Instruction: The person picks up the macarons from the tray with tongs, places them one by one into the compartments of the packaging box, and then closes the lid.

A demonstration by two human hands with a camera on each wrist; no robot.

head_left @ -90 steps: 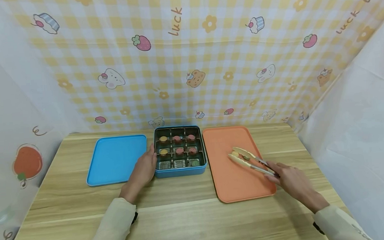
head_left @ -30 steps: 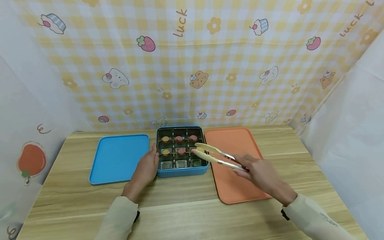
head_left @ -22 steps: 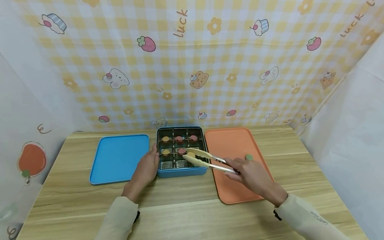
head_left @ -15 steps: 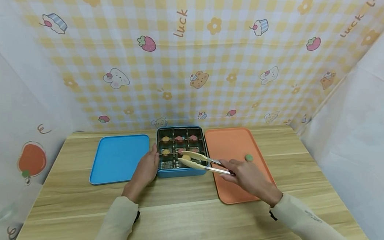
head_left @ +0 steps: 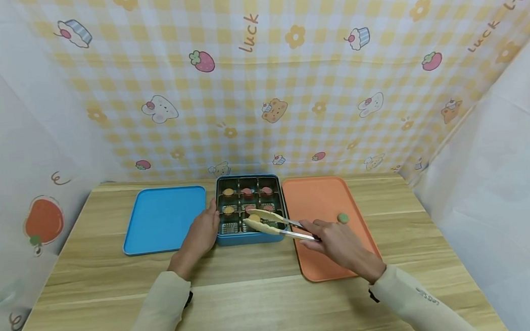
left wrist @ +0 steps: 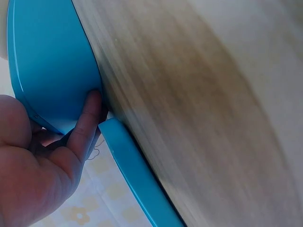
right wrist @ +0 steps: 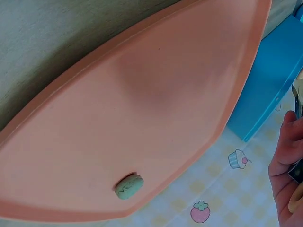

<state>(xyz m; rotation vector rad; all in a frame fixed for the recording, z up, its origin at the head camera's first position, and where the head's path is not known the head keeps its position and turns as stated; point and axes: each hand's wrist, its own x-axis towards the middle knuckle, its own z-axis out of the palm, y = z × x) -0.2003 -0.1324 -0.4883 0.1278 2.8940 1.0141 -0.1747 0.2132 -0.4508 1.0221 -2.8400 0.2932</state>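
My right hand [head_left: 338, 242] holds a pair of tongs [head_left: 265, 227] with cream tips and metal arms. Between the tips is a yellow macaron [head_left: 254, 218], at the front middle compartment of a blue tin [head_left: 250, 239]. The tin's dark divided insert bears yellow macarons [head_left: 227, 192] on the left and pink macarons [head_left: 266, 190] in the middle and right columns. The tongs partly cover its front row. My left hand [head_left: 198, 235] rests against the tin's left side; in the left wrist view a finger [left wrist: 87, 120] lies along the blue wall.
An orange tray [head_left: 321, 268] lies right of the tin, with one green macaron [head_left: 343, 218] on it. A flat blue tray or lid [head_left: 163, 220] lies on the left. All stand on a wooden table [head_left: 255, 308] before a checked cloth [head_left: 260, 85].
My right hand has carried the tongs and yellow macaron left from the orange tray to the tin's front row, leaving the green macaron there. The left hand stays at the tin.
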